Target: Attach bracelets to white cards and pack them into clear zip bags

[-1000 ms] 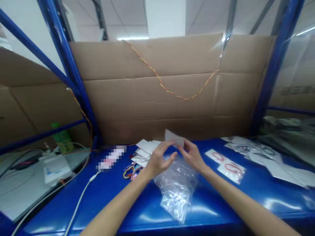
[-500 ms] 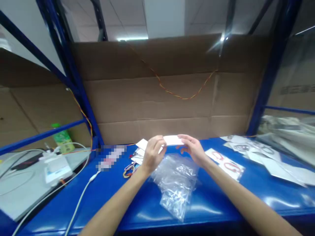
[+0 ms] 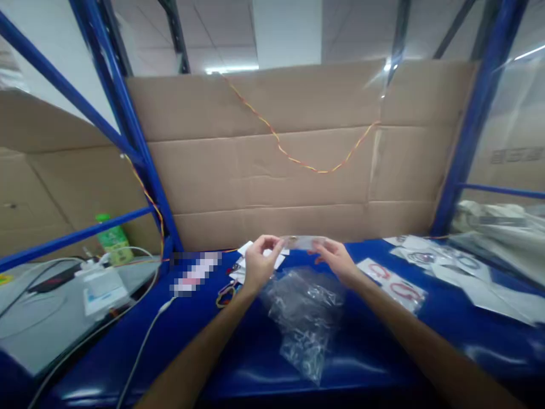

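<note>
Your left hand (image 3: 260,264) and right hand (image 3: 339,263) pinching opposite ends of a pale strip (image 3: 301,243), strip stretched between your fingertips, beyond the clear plastic bags (image 3: 303,304).

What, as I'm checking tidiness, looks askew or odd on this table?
The clear plastic lies crumpled in the middle, and the cards at right overlap at uneven angles; both look messy, though perhaps normal here. No spill shows; the held piece is too blurred to check for damage.
</note>
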Demonstrator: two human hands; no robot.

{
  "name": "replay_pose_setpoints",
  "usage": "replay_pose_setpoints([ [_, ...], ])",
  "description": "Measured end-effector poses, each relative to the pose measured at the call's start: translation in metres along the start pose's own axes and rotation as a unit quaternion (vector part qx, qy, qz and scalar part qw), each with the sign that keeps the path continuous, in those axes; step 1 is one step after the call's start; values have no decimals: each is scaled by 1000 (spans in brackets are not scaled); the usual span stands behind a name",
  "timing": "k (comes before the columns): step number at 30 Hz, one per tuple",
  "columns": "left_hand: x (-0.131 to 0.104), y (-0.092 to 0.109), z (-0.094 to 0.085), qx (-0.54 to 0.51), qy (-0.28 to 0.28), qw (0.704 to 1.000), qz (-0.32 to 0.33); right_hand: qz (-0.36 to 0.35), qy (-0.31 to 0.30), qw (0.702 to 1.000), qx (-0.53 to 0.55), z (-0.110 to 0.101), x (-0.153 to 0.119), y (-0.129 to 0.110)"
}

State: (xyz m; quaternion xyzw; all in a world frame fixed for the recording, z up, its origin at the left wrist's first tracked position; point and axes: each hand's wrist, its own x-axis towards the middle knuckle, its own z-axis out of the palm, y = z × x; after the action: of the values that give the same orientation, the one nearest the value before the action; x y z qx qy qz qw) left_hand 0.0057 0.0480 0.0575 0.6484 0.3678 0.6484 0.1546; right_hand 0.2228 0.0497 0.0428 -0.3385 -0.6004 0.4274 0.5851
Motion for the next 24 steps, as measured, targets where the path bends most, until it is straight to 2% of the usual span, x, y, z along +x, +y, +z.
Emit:
replay_pose_setpoints([
  [6, 2, -3, 1, -45, -52, 997, -26, 14, -23, 999, 38, 0, 0, 0],
  [13, 3, -4, 2, -86, -68, 992, -69, 10, -12, 999, 49, -2, 1, -2],
  [24, 3, -6, -2, -38, -109, 991, -73, -6, -11, 1000, 29, -5, 3, -3],
])
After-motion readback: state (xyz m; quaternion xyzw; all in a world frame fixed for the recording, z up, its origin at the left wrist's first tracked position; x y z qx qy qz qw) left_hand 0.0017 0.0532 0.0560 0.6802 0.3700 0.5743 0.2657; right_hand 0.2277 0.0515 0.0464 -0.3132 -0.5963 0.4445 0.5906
